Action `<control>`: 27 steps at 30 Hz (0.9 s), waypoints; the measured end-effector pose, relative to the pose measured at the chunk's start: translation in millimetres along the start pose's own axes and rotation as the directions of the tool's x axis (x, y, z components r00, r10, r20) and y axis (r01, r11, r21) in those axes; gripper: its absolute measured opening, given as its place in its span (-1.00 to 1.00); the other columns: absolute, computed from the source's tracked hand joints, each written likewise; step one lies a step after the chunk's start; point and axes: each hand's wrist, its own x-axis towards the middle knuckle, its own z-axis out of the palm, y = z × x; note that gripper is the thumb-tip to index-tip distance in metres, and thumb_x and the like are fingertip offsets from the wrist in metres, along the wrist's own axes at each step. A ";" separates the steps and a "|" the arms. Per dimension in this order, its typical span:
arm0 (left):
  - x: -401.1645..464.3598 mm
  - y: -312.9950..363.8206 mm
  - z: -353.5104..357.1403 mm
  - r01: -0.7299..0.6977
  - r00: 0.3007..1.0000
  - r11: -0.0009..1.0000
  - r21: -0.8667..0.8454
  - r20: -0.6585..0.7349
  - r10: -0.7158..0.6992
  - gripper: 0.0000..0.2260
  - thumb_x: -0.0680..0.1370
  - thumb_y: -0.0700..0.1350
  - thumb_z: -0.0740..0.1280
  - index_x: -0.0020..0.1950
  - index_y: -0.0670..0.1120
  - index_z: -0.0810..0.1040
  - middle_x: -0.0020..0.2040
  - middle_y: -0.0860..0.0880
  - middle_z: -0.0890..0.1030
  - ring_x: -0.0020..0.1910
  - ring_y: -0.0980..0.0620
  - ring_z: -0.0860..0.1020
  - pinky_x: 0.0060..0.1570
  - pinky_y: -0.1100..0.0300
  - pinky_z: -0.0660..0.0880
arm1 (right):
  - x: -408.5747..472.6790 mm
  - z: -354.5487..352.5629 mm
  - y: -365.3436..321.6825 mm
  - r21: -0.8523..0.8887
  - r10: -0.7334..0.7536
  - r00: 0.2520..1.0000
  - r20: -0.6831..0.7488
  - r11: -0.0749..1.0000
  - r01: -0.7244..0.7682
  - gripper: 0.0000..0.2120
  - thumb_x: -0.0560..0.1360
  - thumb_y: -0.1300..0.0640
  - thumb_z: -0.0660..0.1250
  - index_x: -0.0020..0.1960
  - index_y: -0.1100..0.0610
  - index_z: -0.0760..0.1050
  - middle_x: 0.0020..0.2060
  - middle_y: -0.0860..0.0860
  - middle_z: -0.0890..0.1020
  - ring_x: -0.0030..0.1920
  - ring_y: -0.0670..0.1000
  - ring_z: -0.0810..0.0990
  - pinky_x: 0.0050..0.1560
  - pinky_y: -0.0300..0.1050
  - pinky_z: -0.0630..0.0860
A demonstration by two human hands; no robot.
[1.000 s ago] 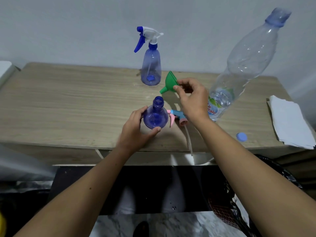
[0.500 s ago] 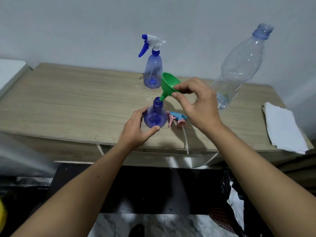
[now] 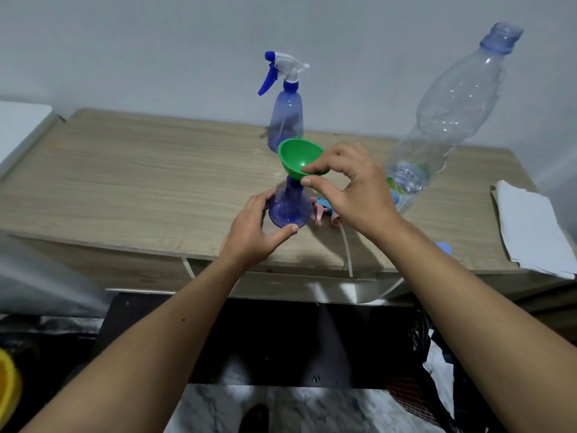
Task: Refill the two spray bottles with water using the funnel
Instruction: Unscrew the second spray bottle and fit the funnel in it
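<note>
An open blue spray bottle (image 3: pixel 288 207) stands near the table's front edge, and my left hand (image 3: pixel 254 232) grips its base. A green funnel (image 3: pixel 296 159) sits upright in its neck, pinched at the rim by my right hand (image 3: pixel 349 192). The bottle's pink and blue spray head (image 3: pixel 321 209) lies on the table just right of it, partly hidden by my right hand. A second blue spray bottle (image 3: pixel 285 120) with a white and blue trigger head stands at the back. A large clear water bottle (image 3: pixel 446 120) stands uncapped at the right, with a little water in it.
The wooden table (image 3: pixel 125 182) stands against a grey wall. A blue cap (image 3: pixel 445 246) lies near the front edge by my right forearm. Folded white paper (image 3: pixel 530 226) lies at the right end. A white surface (image 3: pixel 22 126) adjoins the table on the left.
My right hand has lifted the funnel from the table, turned it upright and set its spout into the open bottle's neck. My left hand has kept its hold on the bottle.
</note>
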 end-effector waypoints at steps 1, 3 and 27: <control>-0.2 -0.3 0.3 -0.001 1.000 1.000 0.001 -0.003 0.001 -0.23 0.45 0.12 0.63 0.57 -0.08 0.43 0.38 -0.01 0.57 0.31 0.09 0.58 0.36 0.04 0.55 | -0.5 1.5 0.4 0.000 -0.003 1.000 0.005 1.000 0.003 -0.86 0.51 0.03 0.55 0.03 0.05 0.76 -0.07 -0.04 0.69 0.01 0.05 0.55 0.08 -0.24 0.39; -0.3 -0.3 0.4 -0.004 1.000 1.000 -0.003 -0.007 0.004 -0.23 0.45 0.11 0.64 0.57 -0.09 0.42 0.38 -0.01 0.57 0.32 0.10 0.57 0.37 0.08 0.54 | -1.1 4.9 1.0 -0.001 -0.002 1.000 0.005 1.000 0.002 -0.87 0.51 0.03 0.55 0.02 0.05 0.77 -0.08 -0.06 0.69 0.01 0.07 0.55 0.07 -0.23 0.39; 0.6 -0.2 -0.1 -0.010 1.000 1.000 -0.006 0.008 0.010 -0.21 0.46 0.15 0.63 0.58 -0.08 0.41 0.39 -0.01 0.56 0.34 0.08 0.57 0.38 0.03 0.55 | -1.0 1.9 -2.6 0.056 0.028 0.999 -0.016 0.998 -0.027 -0.85 0.47 0.06 0.59 0.01 0.07 0.74 -0.06 -0.10 0.69 0.07 0.06 0.59 0.15 -0.07 0.48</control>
